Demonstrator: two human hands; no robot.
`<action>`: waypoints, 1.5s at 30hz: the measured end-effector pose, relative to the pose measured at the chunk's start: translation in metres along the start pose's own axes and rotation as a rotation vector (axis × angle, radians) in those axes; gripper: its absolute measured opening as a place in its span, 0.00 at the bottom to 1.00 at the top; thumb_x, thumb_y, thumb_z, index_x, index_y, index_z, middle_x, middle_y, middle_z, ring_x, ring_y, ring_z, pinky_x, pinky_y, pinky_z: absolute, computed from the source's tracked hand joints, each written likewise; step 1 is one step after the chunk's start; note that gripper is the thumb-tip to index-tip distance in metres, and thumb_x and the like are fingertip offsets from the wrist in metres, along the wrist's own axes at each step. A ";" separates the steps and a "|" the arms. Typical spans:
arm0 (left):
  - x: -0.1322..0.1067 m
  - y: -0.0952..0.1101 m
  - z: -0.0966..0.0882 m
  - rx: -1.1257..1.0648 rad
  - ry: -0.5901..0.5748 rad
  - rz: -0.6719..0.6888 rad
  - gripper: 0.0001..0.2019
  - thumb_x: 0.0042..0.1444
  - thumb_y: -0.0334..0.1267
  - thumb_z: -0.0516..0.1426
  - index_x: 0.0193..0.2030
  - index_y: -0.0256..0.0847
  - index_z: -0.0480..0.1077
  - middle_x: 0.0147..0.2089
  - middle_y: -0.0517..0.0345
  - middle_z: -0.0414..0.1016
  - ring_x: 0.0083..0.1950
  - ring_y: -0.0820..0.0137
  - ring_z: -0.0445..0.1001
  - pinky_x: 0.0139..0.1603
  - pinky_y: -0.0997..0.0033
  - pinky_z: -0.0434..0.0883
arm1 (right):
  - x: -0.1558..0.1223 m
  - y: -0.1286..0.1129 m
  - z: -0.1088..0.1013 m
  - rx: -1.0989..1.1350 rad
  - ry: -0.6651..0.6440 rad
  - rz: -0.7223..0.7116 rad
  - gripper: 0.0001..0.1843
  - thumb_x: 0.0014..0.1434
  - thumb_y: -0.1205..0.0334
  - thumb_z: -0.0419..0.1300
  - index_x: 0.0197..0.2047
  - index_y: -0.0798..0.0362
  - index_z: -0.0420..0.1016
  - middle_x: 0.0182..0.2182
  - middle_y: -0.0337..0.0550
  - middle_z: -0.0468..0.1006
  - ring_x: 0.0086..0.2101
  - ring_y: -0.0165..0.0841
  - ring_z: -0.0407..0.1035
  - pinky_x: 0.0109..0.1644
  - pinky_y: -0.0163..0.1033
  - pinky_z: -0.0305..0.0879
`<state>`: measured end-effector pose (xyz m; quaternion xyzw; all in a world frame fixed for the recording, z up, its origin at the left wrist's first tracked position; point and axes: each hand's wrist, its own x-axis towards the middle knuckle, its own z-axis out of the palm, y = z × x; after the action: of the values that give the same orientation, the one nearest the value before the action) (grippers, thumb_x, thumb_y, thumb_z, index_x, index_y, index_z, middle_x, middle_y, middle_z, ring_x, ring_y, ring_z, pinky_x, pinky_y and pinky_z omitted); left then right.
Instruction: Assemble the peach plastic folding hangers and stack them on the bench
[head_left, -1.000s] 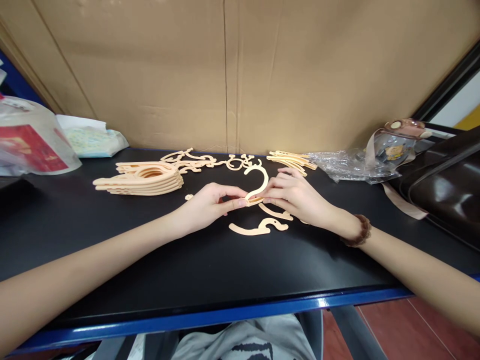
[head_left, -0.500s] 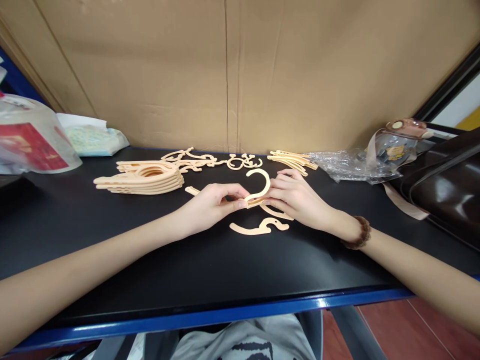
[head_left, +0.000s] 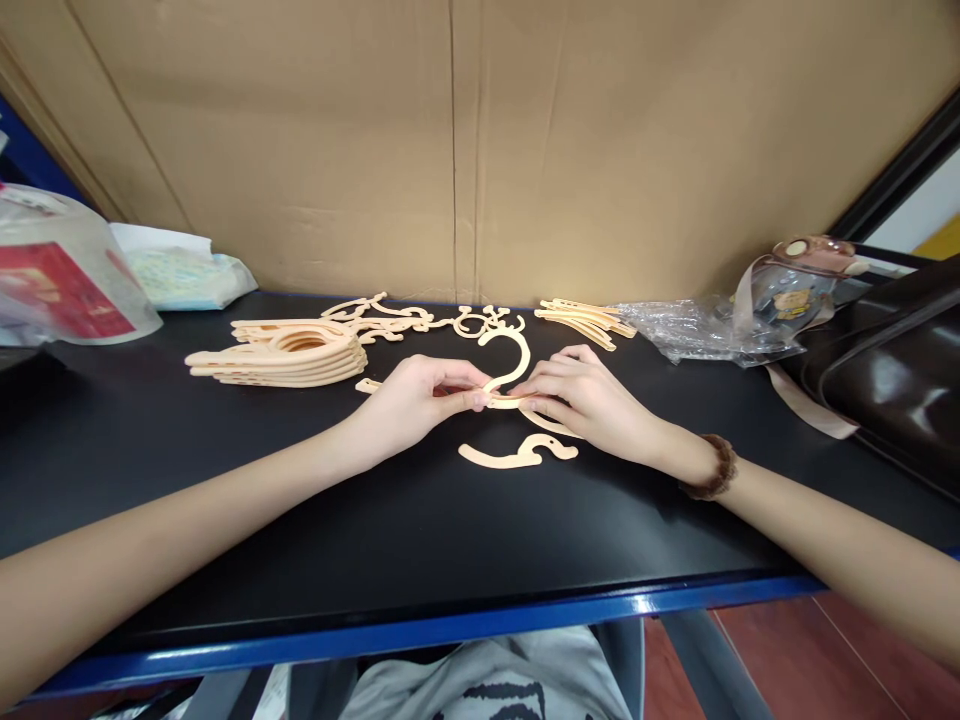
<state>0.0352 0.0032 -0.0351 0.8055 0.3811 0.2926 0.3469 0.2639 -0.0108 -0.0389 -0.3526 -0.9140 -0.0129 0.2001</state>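
Between my hands, above the black tabletop (head_left: 420,540), is a cream plastic clothes hanger (head_left: 517,352) with its curved hook pointing up. My left hand (head_left: 416,405) pinches it near the base of the hook, thumb and fingers together; one arm's tip sticks out behind that hand. On the other side my right hand (head_left: 592,400) grips the hanger, and its fingers hide part of it. A loose curved hanger piece (head_left: 517,457) lies on the table just in front of the hands. Another curved part shows under my right hand.
At left lies a stack of cream hangers (head_left: 285,355), with loose hanger parts (head_left: 390,322) behind it. Flat strips (head_left: 585,320) lie near a clear plastic bag (head_left: 705,330). A tissue pack (head_left: 187,275) stands back left; a dark bag (head_left: 885,370) sits at right. A cardboard wall (head_left: 337,150) rises behind.
The hanger has shifted slightly left and its hook has turned a little. My left hand has moved slightly left, while my right fingers have slid in closer to the hook's base.
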 end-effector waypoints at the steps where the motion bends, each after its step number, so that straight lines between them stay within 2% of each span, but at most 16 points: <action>1: 0.000 0.000 0.000 -0.009 0.004 -0.006 0.10 0.54 0.42 0.58 0.38 0.39 0.76 0.36 0.59 0.80 0.41 0.66 0.77 0.46 0.67 0.73 | 0.000 0.000 0.001 0.009 0.001 0.009 0.13 0.67 0.61 0.52 0.48 0.48 0.76 0.37 0.40 0.79 0.39 0.32 0.69 0.51 0.42 0.51; 7: 0.001 0.000 0.000 -0.010 0.011 -0.010 0.14 0.57 0.42 0.55 0.47 0.41 0.76 0.45 0.59 0.80 0.47 0.65 0.77 0.50 0.66 0.73 | 0.000 0.000 0.003 0.010 0.022 0.056 0.13 0.68 0.62 0.51 0.48 0.50 0.76 0.37 0.41 0.80 0.39 0.33 0.70 0.50 0.42 0.52; 13: 0.000 -0.001 -0.001 0.051 -0.001 -0.006 0.16 0.57 0.44 0.55 0.48 0.40 0.75 0.39 0.57 0.80 0.38 0.68 0.76 0.42 0.67 0.74 | 0.000 -0.002 0.004 -0.030 0.032 0.069 0.12 0.67 0.63 0.52 0.44 0.52 0.77 0.37 0.41 0.81 0.38 0.33 0.71 0.51 0.42 0.51; 18: 0.000 0.000 0.000 0.052 -0.028 0.009 0.15 0.57 0.44 0.55 0.46 0.39 0.75 0.36 0.57 0.79 0.37 0.68 0.75 0.41 0.67 0.73 | 0.001 -0.005 0.005 -0.041 0.034 0.032 0.10 0.66 0.63 0.54 0.44 0.51 0.77 0.37 0.39 0.81 0.38 0.32 0.70 0.50 0.42 0.51; 22: 0.000 0.002 0.001 -0.074 -0.036 -0.046 0.16 0.58 0.44 0.54 0.47 0.38 0.74 0.36 0.56 0.78 0.39 0.68 0.76 0.38 0.70 0.72 | 0.002 -0.002 0.005 -0.012 0.038 0.059 0.11 0.67 0.64 0.53 0.44 0.51 0.77 0.37 0.39 0.80 0.38 0.32 0.71 0.51 0.41 0.51; 26: 0.000 0.005 0.000 -0.101 -0.014 -0.127 0.16 0.56 0.45 0.56 0.44 0.37 0.75 0.31 0.58 0.76 0.33 0.71 0.74 0.31 0.75 0.69 | 0.001 0.004 0.004 -0.003 0.045 0.078 0.11 0.66 0.63 0.53 0.46 0.50 0.77 0.38 0.39 0.79 0.39 0.32 0.70 0.52 0.41 0.51; 29: 0.001 0.007 -0.001 -0.129 -0.035 -0.165 0.15 0.55 0.44 0.57 0.43 0.36 0.75 0.29 0.58 0.76 0.31 0.72 0.73 0.29 0.77 0.68 | 0.001 0.007 0.002 0.010 0.057 0.078 0.11 0.66 0.62 0.55 0.46 0.49 0.77 0.38 0.38 0.79 0.39 0.31 0.70 0.52 0.41 0.51; 35: 0.001 0.002 -0.002 -0.191 -0.096 -0.168 0.14 0.55 0.43 0.59 0.45 0.38 0.76 0.31 0.58 0.79 0.33 0.73 0.74 0.31 0.79 0.67 | 0.001 0.005 -0.003 -0.026 0.043 0.014 0.11 0.65 0.62 0.56 0.47 0.48 0.77 0.35 0.38 0.78 0.37 0.31 0.69 0.53 0.41 0.51; 40: 0.001 -0.002 -0.005 -0.213 -0.145 -0.182 0.13 0.55 0.43 0.59 0.43 0.39 0.77 0.31 0.58 0.80 0.33 0.73 0.75 0.32 0.78 0.68 | 0.001 0.003 -0.006 -0.032 0.029 -0.027 0.10 0.64 0.62 0.57 0.45 0.49 0.78 0.35 0.39 0.78 0.37 0.32 0.67 0.54 0.42 0.50; 45: 0.001 -0.002 -0.004 -0.249 -0.149 -0.171 0.10 0.53 0.42 0.61 0.39 0.40 0.77 0.31 0.59 0.80 0.36 0.72 0.77 0.38 0.76 0.71 | -0.001 0.004 -0.006 -0.036 0.058 -0.058 0.10 0.65 0.61 0.56 0.44 0.50 0.78 0.36 0.39 0.78 0.36 0.32 0.67 0.53 0.42 0.51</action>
<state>0.0324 0.0065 -0.0336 0.7403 0.3823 0.2464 0.4951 0.2688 -0.0094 -0.0344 -0.3290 -0.9173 -0.0455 0.2196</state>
